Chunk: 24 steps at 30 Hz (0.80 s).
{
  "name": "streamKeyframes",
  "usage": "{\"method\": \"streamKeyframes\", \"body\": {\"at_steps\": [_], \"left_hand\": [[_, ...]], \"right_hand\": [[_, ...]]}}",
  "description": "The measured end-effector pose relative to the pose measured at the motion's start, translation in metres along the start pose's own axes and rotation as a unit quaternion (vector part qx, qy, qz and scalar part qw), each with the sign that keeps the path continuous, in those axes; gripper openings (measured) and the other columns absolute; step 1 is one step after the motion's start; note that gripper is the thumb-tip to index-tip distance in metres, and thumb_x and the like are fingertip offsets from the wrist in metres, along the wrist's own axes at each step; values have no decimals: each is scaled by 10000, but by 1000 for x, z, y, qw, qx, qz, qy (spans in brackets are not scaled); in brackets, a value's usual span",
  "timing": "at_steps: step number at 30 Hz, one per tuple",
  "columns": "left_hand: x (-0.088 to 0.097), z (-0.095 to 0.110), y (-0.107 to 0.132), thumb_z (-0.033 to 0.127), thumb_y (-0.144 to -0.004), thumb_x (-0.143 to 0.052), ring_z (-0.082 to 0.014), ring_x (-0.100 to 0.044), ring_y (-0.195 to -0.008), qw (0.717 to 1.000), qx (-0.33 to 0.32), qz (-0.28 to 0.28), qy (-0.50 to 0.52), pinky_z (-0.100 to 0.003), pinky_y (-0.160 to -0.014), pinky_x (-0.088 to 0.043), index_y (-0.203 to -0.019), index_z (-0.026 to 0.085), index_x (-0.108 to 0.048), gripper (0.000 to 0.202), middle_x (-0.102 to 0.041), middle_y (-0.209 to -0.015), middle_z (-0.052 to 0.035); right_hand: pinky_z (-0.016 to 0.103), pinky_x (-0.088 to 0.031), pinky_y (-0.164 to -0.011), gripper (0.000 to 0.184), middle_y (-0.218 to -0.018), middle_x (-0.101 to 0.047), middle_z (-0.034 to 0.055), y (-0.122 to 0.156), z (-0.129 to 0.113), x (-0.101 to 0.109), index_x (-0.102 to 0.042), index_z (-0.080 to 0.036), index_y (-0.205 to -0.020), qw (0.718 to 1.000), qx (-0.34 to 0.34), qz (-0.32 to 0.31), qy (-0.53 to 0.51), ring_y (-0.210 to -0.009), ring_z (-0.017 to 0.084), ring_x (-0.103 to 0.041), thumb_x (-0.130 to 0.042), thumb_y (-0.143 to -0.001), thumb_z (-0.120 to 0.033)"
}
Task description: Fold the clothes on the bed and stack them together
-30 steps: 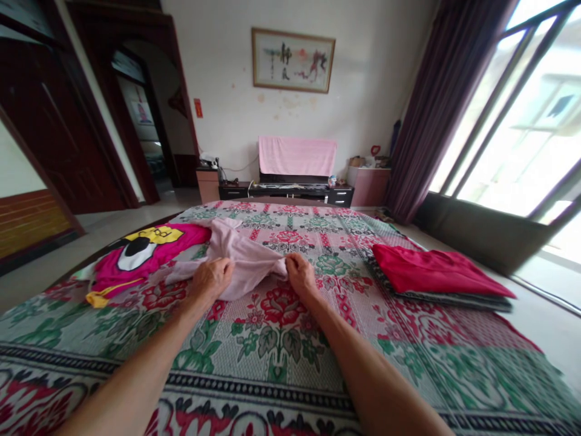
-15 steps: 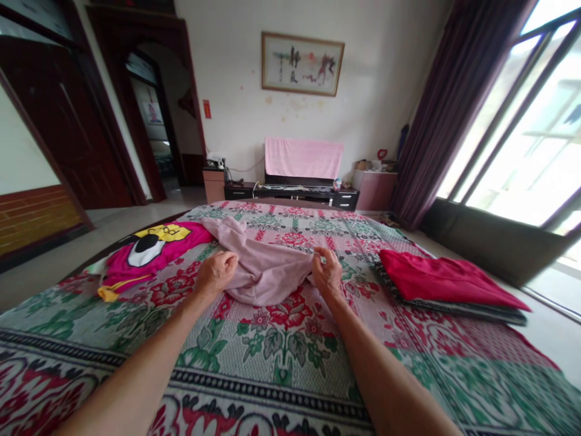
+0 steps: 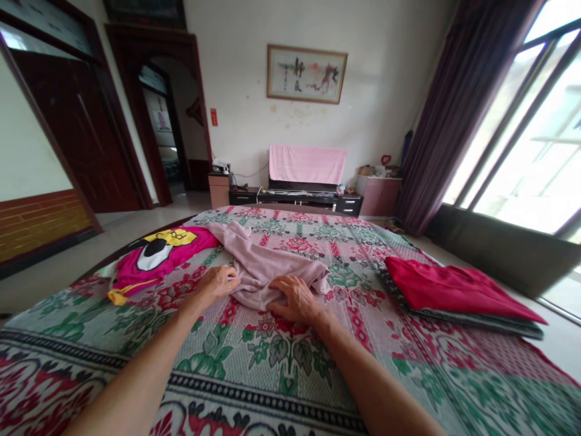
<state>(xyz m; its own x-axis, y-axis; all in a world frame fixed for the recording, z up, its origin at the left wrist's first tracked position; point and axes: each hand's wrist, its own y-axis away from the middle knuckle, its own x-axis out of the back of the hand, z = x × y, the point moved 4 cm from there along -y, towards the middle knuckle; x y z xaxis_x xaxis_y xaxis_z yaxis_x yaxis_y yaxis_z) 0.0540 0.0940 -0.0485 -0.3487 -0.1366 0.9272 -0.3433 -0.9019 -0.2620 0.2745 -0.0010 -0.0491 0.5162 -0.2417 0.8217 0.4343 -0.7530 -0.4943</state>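
Observation:
A pale pink, crumpled garment (image 3: 267, 266) lies on the patterned cover in front of me; its exact kind does not show. My left hand (image 3: 220, 282) is closed at the garment's left edge, with the fabric pinched in its fingers. Across the garment's near right part, my right hand (image 3: 296, 298) rests palm down, its fingers stretched out and the thumb apart. The garment's right end sticks out beyond that hand. A magenta garment (image 3: 181, 257) with a yellow and white print touches its far left end.
A floral green, red and white cover (image 3: 290, 363) spreads over the table. Folded red clothing (image 3: 454, 290) lies on dark cloth at right. Beyond the table stand a low black cabinet (image 3: 242, 198) and a screen draped with a pink towel (image 3: 307, 163).
My right hand has let go of the garment's right end and moved left and nearer onto its middle, fingers opening out. My left hand stays at the left edge.

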Motion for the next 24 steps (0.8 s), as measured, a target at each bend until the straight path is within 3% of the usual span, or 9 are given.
{"method": "streamKeyframes", "body": {"at_steps": [3, 6, 11, 16, 19, 21, 24], "left_hand": [[1, 14, 1, 297, -741, -518, -193, -606, -734, 999, -20, -20, 18, -284, -672, -405, -782, 159, -737, 261, -702, -810, -93], [4, 27, 4, 307, -730, -513, -166, -587, -686, 996, -34, -57, 63, -258, -631, -380, -734, 159, -729, 261, -689, -722, -57], [7, 55, 12, 295, -699, -511, -133, -574, -670, 982, -67, -120, 132, -211, -607, -368, -728, 156, -720, 253, -673, -679, -7], [7, 90, 27, 230, -661, -499, -111, -541, -618, 942, -147, -230, 194, -190, -547, -352, -756, 147, -714, 249, -642, -660, 24], [9, 99, 33, 287, -690, -537, -109, -545, -599, 918, -146, -283, 235, -190, -536, -362, -768, 155, -713, 234, -646, -660, 24], [11, 95, 30, 366, -737, -536, -120, -567, -602, 919, -123, -264, 267, -200, -545, -389, -771, 157, -709, 273, -665, -683, 5], [12, 70, 16, 391, -796, -480, -143, -596, -644, 961, -74, -111, 243, -227, -593, -427, -748, 159, -695, 320, -676, -702, -15]], "right_hand": [[300, -431, -866, 139, -978, -690, 63, -1, 5, -4, -664, -187, -929, 1000, -11, 10, 9, -941, 185, -616, -555, -865, -245], [254, -426, -736, 198, -802, -679, 54, -1, 14, -1, -635, -171, -886, 997, -60, 51, 13, -775, 164, -632, -442, -910, -208], [231, -353, -587, 277, -702, -656, 27, 3, 31, 19, -618, -173, -964, 978, -163, 129, -5, -596, 142, -599, -359, -933, -268], [226, -292, -538, 402, -587, -585, 10, 6, 43, 46, -607, -178, -699, 966, -205, 158, 9, -545, 118, -529, -354, -933, -385], [231, -271, -514, 512, -523, -536, 11, 9, 52, 58, -555, -182, -576, 959, -244, 146, 11, -512, 113, -497, -316, -942, -448], [232, -286, -524, 482, -527, -549, 18, 11, 56, 60, -568, -186, -572, 953, -275, 122, 37, -525, 123, -517, -356, -928, -432], [229, -362, -618, 292, -692, -649, 40, 13, 56, 61, -657, -197, -715, 950, -274, 115, 94, -661, 152, -593, -462, -874, -344]]}}
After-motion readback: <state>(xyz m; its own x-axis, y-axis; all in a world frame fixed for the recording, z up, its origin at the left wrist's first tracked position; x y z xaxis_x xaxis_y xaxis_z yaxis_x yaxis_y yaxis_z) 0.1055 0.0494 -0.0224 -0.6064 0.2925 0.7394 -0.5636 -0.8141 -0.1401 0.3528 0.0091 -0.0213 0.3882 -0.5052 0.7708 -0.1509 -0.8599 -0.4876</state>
